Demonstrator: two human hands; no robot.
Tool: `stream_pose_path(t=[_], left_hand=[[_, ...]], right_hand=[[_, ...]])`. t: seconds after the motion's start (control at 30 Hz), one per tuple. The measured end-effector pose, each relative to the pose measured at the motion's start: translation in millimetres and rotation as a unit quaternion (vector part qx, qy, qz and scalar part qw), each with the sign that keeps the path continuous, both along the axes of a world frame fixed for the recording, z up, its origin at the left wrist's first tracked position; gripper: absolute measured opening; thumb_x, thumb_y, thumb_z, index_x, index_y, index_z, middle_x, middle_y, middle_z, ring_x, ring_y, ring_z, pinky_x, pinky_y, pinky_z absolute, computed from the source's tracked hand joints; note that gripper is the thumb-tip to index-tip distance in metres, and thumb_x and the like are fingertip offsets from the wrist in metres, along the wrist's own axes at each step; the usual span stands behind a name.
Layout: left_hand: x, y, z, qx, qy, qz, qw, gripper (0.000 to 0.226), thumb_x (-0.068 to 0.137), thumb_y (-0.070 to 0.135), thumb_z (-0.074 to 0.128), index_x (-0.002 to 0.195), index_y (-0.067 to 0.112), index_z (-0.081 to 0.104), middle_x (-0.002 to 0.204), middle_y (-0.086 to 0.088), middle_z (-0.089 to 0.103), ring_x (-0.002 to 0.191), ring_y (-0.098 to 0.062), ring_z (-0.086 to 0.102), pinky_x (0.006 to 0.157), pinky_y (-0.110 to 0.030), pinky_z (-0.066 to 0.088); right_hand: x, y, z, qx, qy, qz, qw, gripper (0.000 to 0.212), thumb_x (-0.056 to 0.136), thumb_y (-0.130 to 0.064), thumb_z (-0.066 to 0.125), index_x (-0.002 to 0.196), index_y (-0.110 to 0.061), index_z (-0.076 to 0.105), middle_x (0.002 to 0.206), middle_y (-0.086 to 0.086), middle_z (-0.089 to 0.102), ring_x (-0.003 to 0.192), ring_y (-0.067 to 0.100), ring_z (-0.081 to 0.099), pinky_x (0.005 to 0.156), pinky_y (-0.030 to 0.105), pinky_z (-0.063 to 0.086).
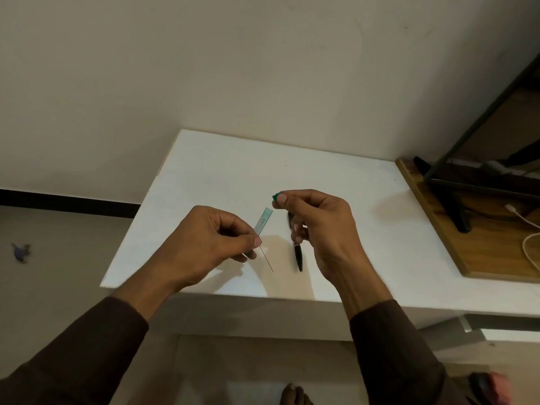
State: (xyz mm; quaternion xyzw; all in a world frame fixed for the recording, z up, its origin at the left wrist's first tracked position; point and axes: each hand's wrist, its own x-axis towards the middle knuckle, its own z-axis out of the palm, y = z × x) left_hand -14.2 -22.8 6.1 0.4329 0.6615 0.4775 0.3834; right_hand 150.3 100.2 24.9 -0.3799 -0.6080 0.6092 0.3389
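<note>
My left hand (pixel 210 241) pinches a slim teal lead case (pixel 263 220) between thumb and fingers, tilted up to the right above the white table (pixel 222 171). A thin dark lead (pixel 268 262) sticks out below the thumb, pointing down to the right. My right hand (pixel 318 226) hovers to the right of it and pinches a small green cap (pixel 275 197) at its fingertips. A black mechanical pencil (pixel 297 252) lies on the table, partly hidden under my right hand, tip toward me.
A wooden board (pixel 438 229) lies at the table's right side with a black stand (pixel 455 200) and a white cable (pixel 526 247) on it. A wall rises behind the table. A small blue object (pixel 20 252) lies on the floor at the left.
</note>
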Motion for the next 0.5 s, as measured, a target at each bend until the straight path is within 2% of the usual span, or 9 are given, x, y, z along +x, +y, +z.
stream_pose_path(t=[0.07, 0.2, 0.37, 0.5], left_hand=[[0.7, 0.3, 1.2, 0.006, -0.003, -0.002, 1.000, 0.008, 0.087, 0.016, 0.080, 0.082, 0.016, 0.086, 0.085, 0.004, 0.083, 0.074, -0.016, 0.080, 0.066, -0.018, 0.062], [2.0, 0.9, 3.3, 0.015, -0.006, -0.004, 1.000, 0.007, 0.087, 0.014, 0.080, 0.084, 0.014, 0.086, 0.083, 0.003, 0.083, 0.072, -0.016, 0.080, 0.063, -0.019, 0.062], [2.1, 1.3, 3.8, 0.014, -0.005, -0.011, 1.000, 0.009, 0.088, 0.012, 0.079, 0.084, 0.015, 0.087, 0.084, 0.001, 0.083, 0.075, -0.020, 0.080, 0.064, -0.026, 0.065], [2.6, 0.9, 4.5, 0.010, 0.003, -0.013, 1.000, 0.009, 0.088, 0.011, 0.079, 0.085, 0.014, 0.086, 0.083, 0.000, 0.082, 0.074, -0.019, 0.079, 0.063, -0.026, 0.065]], right_hand=[[2.2, 0.7, -0.1, -0.004, -0.003, 0.006, 1.000, 0.006, 0.086, -0.016, 0.079, 0.086, -0.012, 0.084, 0.059, -0.003, 0.069, 0.047, 0.013, 0.049, 0.045, 0.025, 0.044], [5.3, 2.2, 0.8, -0.006, 0.000, 0.010, 1.000, 0.007, 0.086, -0.010, 0.080, 0.092, -0.012, 0.082, 0.069, 0.003, 0.075, 0.043, 0.013, 0.047, 0.045, 0.027, 0.044], [7.5, 3.0, 0.4, 0.010, -0.019, 0.029, 0.999, 0.007, 0.086, -0.012, 0.081, 0.091, -0.015, 0.084, 0.060, -0.003, 0.069, 0.047, 0.013, 0.049, 0.047, 0.027, 0.047], [9.3, 3.9, 1.6, 0.014, -0.020, 0.035, 0.999, 0.007, 0.086, -0.012, 0.081, 0.090, -0.017, 0.085, 0.060, -0.002, 0.068, 0.051, 0.015, 0.050, 0.049, 0.027, 0.047]])
